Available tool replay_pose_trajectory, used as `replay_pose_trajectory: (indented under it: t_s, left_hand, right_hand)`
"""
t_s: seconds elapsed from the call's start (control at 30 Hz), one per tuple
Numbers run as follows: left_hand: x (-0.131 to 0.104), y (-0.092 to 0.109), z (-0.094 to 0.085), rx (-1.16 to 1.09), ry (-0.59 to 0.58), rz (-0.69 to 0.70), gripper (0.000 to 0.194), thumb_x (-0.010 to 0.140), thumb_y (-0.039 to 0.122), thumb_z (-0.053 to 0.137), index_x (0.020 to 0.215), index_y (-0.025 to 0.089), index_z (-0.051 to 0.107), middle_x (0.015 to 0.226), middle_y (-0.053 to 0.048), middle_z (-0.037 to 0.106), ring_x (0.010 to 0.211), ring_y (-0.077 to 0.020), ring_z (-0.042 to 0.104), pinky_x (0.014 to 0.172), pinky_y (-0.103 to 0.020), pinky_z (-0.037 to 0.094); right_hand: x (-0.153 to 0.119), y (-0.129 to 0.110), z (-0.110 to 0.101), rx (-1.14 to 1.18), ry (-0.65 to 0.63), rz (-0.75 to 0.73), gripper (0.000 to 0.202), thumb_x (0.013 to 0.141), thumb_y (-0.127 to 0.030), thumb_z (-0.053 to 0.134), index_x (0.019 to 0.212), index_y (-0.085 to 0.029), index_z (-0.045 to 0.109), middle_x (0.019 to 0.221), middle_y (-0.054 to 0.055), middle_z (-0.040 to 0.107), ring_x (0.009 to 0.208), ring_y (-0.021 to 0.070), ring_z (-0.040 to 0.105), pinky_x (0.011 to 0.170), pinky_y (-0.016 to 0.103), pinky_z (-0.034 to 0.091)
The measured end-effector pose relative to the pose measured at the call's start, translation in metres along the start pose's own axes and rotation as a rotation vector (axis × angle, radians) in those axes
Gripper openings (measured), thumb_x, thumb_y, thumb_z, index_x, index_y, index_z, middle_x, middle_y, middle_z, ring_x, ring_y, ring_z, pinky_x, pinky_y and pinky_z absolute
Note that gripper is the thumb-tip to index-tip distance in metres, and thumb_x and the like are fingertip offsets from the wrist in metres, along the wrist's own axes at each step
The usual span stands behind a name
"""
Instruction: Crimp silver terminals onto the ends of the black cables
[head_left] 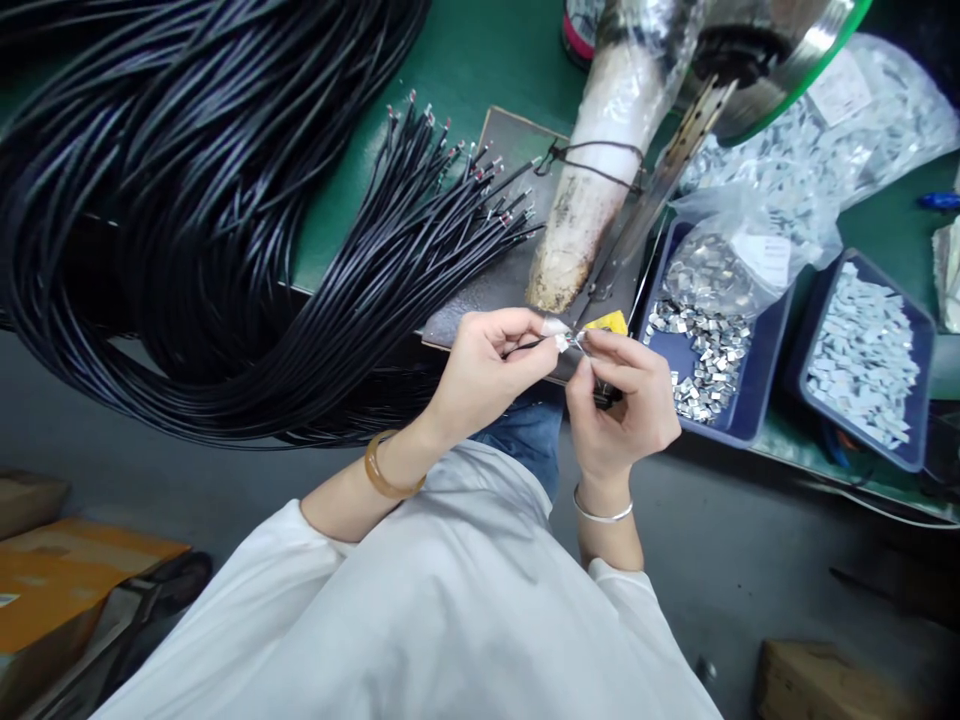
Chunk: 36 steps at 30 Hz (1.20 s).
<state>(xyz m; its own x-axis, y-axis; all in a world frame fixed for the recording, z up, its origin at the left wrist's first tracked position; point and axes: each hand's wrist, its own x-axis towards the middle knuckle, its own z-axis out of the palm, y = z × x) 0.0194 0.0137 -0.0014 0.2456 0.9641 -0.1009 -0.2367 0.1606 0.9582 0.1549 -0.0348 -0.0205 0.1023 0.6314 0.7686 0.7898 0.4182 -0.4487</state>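
Note:
Between the thumb and fingers of my left hand (pixel 499 360) is the end of a black cable (pixel 525 346), pinched close to its stripped tip. My right hand (pixel 622 395) meets it from the right, thumb and forefinger closed at the thin wires of that tip; whether a small part sits between them is too small to tell. A white wrap covers a left fingertip. Just beyond the fingers lies a yellow piece (pixel 607 323) at the foot of a metal fixture. Many more black cables (pixel 420 250) lie to the left, their stripped ends fanned over a grey board (pixel 480 290).
A wrapped white tube (pixel 592 170) and a metal lamp shade (pixel 787 70) stand ahead. At right, one blue tray (pixel 772 370) holds small metal clips, another tray (pixel 919 400) pale flat pieces. Plastic bags (pixel 810 150) lie behind. Cardboard boxes (pixel 82 570) stand on the floor.

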Motion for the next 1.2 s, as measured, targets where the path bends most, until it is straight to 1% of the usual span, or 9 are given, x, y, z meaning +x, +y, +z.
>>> replay_pose_trajectory:
  t_s: [0.1, 0.23, 0.43, 0.53, 0.67, 0.77, 0.9, 1.1, 1.2]
  left_hand:
    - [0.000, 0.003, 0.000, 0.003, 0.008, 0.015, 0.007, 0.074, 0.019, 0.075, 0.070, 0.013, 0.073, 0.062, 0.001, 0.064, 0.054, -0.0067, 0.053, 0.052, -0.017, 0.044]
    - [0.000, 0.005, 0.000, -0.001, 0.027, 0.030, 0.006, 0.073, 0.017, 0.075, 0.070, 0.013, 0.074, 0.058, 0.002, 0.059, 0.053, -0.0065, 0.051, 0.052, -0.017, 0.043]
    - [0.000, 0.003, -0.001, 0.064, 0.017, 0.052, 0.008, 0.072, 0.014, 0.072, 0.065, 0.013, 0.072, 0.054, 0.003, 0.052, 0.052, -0.0063, 0.047, 0.050, -0.017, 0.040]
    - [-0.002, 0.002, -0.001, 0.103, 0.030, 0.097, 0.006, 0.073, 0.014, 0.071, 0.069, 0.013, 0.074, 0.053, 0.003, 0.050, 0.051, -0.0058, 0.043, 0.048, -0.017, 0.037]
    - [-0.003, 0.003, -0.001, 0.121, 0.011, 0.141, 0.004, 0.074, 0.014, 0.073, 0.074, 0.014, 0.077, 0.053, 0.004, 0.048, 0.049, -0.0049, 0.040, 0.046, -0.016, 0.033]
    - [-0.002, 0.002, -0.002, 0.084, 0.009, 0.100, 0.002, 0.072, 0.013, 0.073, 0.071, 0.013, 0.075, 0.053, 0.004, 0.046, 0.050, -0.0051, 0.040, 0.046, -0.016, 0.034]
    - [-0.001, 0.001, -0.002, 0.037, -0.009, 0.023, 0.006, 0.071, 0.015, 0.072, 0.066, 0.013, 0.069, 0.054, 0.004, 0.045, 0.052, -0.0061, 0.044, 0.048, -0.017, 0.037]
    - [-0.003, 0.003, -0.002, 0.031, -0.038, -0.006, 0.005, 0.072, 0.018, 0.070, 0.069, 0.014, 0.070, 0.053, 0.004, 0.046, 0.053, -0.0069, 0.046, 0.050, -0.017, 0.039]
    - [-0.003, 0.003, -0.001, 0.040, -0.028, 0.003, 0.006, 0.073, 0.018, 0.069, 0.069, 0.014, 0.071, 0.054, 0.003, 0.050, 0.054, -0.0073, 0.048, 0.051, -0.017, 0.041]
  right_hand:
    - [0.004, -0.002, 0.000, -0.020, -0.005, -0.009, 0.018, 0.085, -0.010, 0.068, 0.095, -0.024, 0.063, 0.106, 0.003, 0.076, 0.093, 0.0179, 0.074, 0.080, 0.036, 0.065]
    - [0.007, -0.005, 0.000, -0.029, -0.017, -0.020, 0.017, 0.085, -0.009, 0.069, 0.094, -0.022, 0.062, 0.108, 0.004, 0.076, 0.097, 0.0173, 0.074, 0.080, 0.033, 0.066]
    - [0.005, -0.005, 0.000, -0.043, -0.008, -0.007, 0.017, 0.083, -0.007, 0.071, 0.089, -0.021, 0.062, 0.099, 0.002, 0.076, 0.089, 0.0145, 0.073, 0.080, 0.030, 0.063]
    - [0.007, -0.006, 0.000, -0.039, -0.009, 0.004, 0.018, 0.082, -0.007, 0.072, 0.091, -0.020, 0.065, 0.099, 0.003, 0.076, 0.091, 0.0150, 0.073, 0.081, 0.031, 0.063]
    - [0.009, -0.010, -0.002, -0.044, 0.009, 0.009, 0.019, 0.080, -0.006, 0.075, 0.091, -0.020, 0.067, 0.099, 0.004, 0.076, 0.092, 0.0155, 0.073, 0.083, 0.032, 0.063]
    - [0.007, -0.010, -0.002, -0.039, 0.008, 0.001, 0.019, 0.080, -0.007, 0.073, 0.089, -0.020, 0.064, 0.101, 0.004, 0.076, 0.091, 0.0159, 0.074, 0.080, 0.031, 0.064]
    - [0.001, -0.009, -0.003, -0.050, -0.026, -0.006, 0.019, 0.082, -0.008, 0.071, 0.091, -0.021, 0.061, 0.101, 0.004, 0.077, 0.089, 0.0153, 0.074, 0.077, 0.029, 0.064]
    - [0.002, -0.010, -0.004, -0.004, -0.013, 0.036, 0.019, 0.082, -0.006, 0.071, 0.092, -0.020, 0.063, 0.099, 0.004, 0.077, 0.089, 0.0156, 0.074, 0.079, 0.030, 0.063]
    - [0.005, -0.011, -0.003, 0.028, -0.016, 0.065, 0.019, 0.082, -0.005, 0.070, 0.091, -0.020, 0.064, 0.098, 0.004, 0.076, 0.090, 0.0154, 0.074, 0.079, 0.031, 0.063]
